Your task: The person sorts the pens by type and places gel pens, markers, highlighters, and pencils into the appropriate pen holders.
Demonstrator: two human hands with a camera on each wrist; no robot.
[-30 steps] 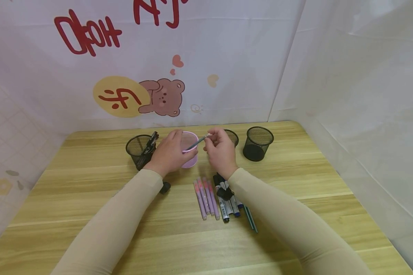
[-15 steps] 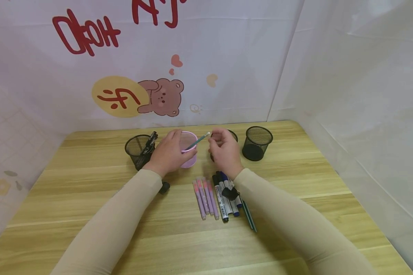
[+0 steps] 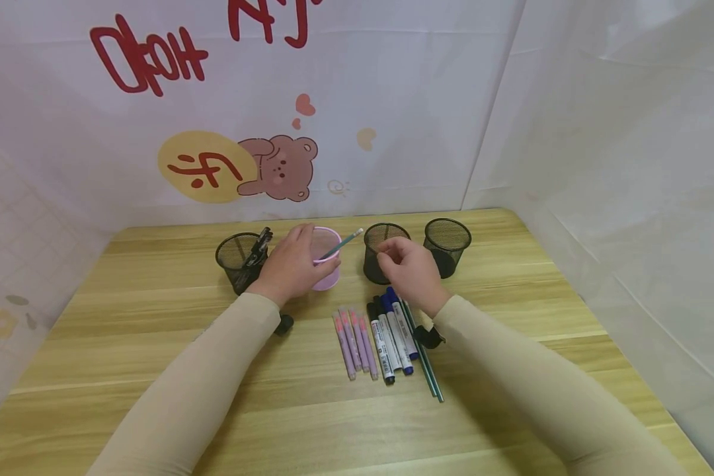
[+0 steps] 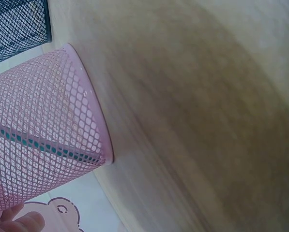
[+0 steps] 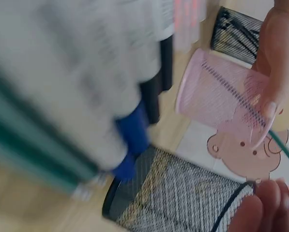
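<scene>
My left hand (image 3: 290,266) holds the rim of a pink mesh pen holder (image 3: 327,279), with the thumb across the near side. A green pencil (image 3: 350,237) leans inside it, its white eraser end poking out to the right. Through the mesh in the left wrist view, the pencil (image 4: 42,144) reaches down to the holder's base. My right hand (image 3: 415,272), fingers loosely bent and holding nothing, hovers in front of a black mesh pen holder (image 3: 376,261). Below that hand lie white markers (image 3: 396,334) with blue or black caps and green pencils (image 3: 430,371).
Several lilac pens (image 3: 357,344) lie left of the markers. A black mesh holder (image 3: 231,261) with black pens stands at the left, and another black mesh holder (image 3: 449,241) stands at the right. A printed white cloth (image 3: 416,119) hangs behind the wooden table (image 3: 309,423).
My right hand has let go of the green pencil, leaving it in the pink holder, and has moved right and slightly toward me. The left hand stays on the pink holder.
</scene>
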